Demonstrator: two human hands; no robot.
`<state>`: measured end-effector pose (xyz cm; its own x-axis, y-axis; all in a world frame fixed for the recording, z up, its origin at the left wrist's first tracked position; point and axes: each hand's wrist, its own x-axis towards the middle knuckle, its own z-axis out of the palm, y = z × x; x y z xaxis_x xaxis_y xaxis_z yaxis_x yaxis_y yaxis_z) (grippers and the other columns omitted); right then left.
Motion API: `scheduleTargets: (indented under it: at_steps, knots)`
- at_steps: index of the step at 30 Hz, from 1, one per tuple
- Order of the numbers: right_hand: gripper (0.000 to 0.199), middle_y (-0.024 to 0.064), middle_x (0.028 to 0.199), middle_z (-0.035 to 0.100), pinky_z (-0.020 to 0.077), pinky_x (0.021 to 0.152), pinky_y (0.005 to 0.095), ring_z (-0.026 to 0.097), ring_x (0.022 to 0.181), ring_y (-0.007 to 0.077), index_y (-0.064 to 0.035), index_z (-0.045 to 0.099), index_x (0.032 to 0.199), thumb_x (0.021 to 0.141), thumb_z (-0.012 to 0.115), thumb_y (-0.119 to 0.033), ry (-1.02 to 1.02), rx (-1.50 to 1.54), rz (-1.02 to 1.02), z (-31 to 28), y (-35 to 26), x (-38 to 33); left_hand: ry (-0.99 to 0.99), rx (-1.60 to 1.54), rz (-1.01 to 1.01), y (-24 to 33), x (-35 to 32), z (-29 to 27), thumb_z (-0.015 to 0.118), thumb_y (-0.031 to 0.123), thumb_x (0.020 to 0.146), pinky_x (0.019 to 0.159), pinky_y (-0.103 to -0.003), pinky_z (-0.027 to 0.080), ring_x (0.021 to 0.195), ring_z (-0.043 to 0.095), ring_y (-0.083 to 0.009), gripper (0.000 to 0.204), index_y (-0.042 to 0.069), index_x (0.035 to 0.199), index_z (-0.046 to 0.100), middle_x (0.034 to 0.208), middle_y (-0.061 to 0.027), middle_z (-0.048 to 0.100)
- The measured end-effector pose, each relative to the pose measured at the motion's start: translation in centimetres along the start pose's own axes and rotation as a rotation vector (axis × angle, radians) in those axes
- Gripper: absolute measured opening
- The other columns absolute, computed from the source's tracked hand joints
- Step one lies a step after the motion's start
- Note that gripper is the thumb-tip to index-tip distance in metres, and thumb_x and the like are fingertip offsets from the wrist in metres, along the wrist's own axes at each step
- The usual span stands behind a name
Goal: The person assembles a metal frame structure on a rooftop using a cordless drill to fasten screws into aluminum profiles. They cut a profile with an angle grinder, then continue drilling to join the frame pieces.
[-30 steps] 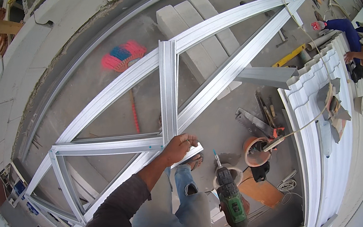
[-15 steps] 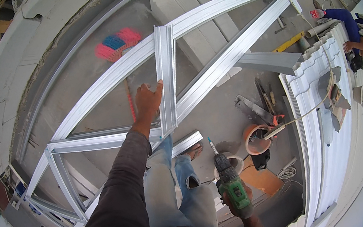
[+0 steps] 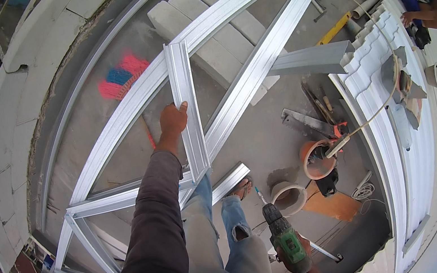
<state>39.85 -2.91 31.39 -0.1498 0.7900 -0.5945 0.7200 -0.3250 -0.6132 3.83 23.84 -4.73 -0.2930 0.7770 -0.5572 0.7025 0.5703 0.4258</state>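
My left hand [image 3: 173, 121] is closed on the side of a short silver metal channel [image 3: 185, 99], its thumb resting on the channel. That piece crosses a large metal frame, from the curved outer chord [image 3: 113, 121] to the junction with the straight diagonal chord [image 3: 254, 73]. My right hand [image 3: 302, 265] is wrapped round a green and black cordless drill [image 3: 286, 240], low beside my right leg. The drill's bit [image 3: 261, 195] points up and away from me, touching nothing. The drill's grip is mostly hidden by the hand.
Pale blocks [image 3: 214, 34] lie beneath the frame, near a pink and blue broom [image 3: 120, 77]. To the right are an orange bucket [image 3: 317, 161], a handsaw [image 3: 308, 125], a pale bucket [image 3: 288, 198] and corrugated white sheets [image 3: 377, 88]. Another person's arm [image 3: 431, 17] shows at far right.
The view has shifted and tilted, so the frame appears turned. My left hand stays on the short channel, and my right hand keeps hold of the drill. More of the pale bucket shows.
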Motion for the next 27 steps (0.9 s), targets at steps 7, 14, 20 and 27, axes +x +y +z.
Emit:
scheduleTargets:
  at_steps: [7, 14, 20, 27]
  knots:
    - [0.027, 0.0123, 0.094, 0.068, 0.0588, 0.067, 0.0413, 0.07, 0.075, 0.0323, -0.0067, 0.07, 0.106, 0.083, 0.078, -0.017, 0.015, 0.065, -0.023, -0.4, -2.5, 3.4, 0.037, 0.01, -0.029, 1.2, -0.8, -0.7, 0.064, 0.051, 0.098, 0.095, -0.052, 0.053, 0.109, 0.068, -0.0455, 0.06, -0.007, 0.111, 0.071, 0.113, -0.0319, 0.07]
    - [0.027, 0.0088, 0.081, 0.071, 0.058, 0.063, 0.0365, 0.073, 0.07, 0.0241, -0.001, 0.066, 0.111, 0.09, 0.078, -0.013, -0.021, -0.032, -0.118, -1.7, -7.9, 14.3, -0.061, -0.119, -0.133, 1.9, -0.2, -1.5, 0.065, 0.055, 0.097, 0.094, -0.051, 0.056, 0.111, 0.068, -0.0425, 0.066, -0.005, 0.123, 0.068, 0.116, -0.0282, 0.069]
    - [0.031, 0.0133, 0.095, 0.076, 0.0589, 0.076, 0.0337, 0.076, 0.085, 0.0223, 0.0003, 0.068, 0.117, 0.092, 0.079, -0.015, -0.036, -0.025, -0.2, -0.7, -13.5, 30.8, -0.009, -0.124, -0.076, 1.8, -0.5, -2.0, 0.065, 0.053, 0.098, 0.094, -0.05, 0.056, 0.11, 0.068, -0.0423, 0.065, -0.005, 0.128, 0.066, 0.117, -0.0272, 0.068]
    - [0.031, 0.0103, 0.097, 0.076, 0.0567, 0.081, 0.0344, 0.072, 0.087, 0.0193, -0.0012, 0.07, 0.116, 0.09, 0.078, -0.015, 0.014, 0.068, -0.194, 2.1, -18.4, 45.6, -0.15, -0.091, -0.062, 1.8, 0.4, -2.9, 0.059, 0.048, 0.103, 0.096, -0.048, 0.056, 0.11, 0.068, -0.0433, 0.067, -0.01, 0.135, 0.059, 0.121, -0.0291, 0.067]
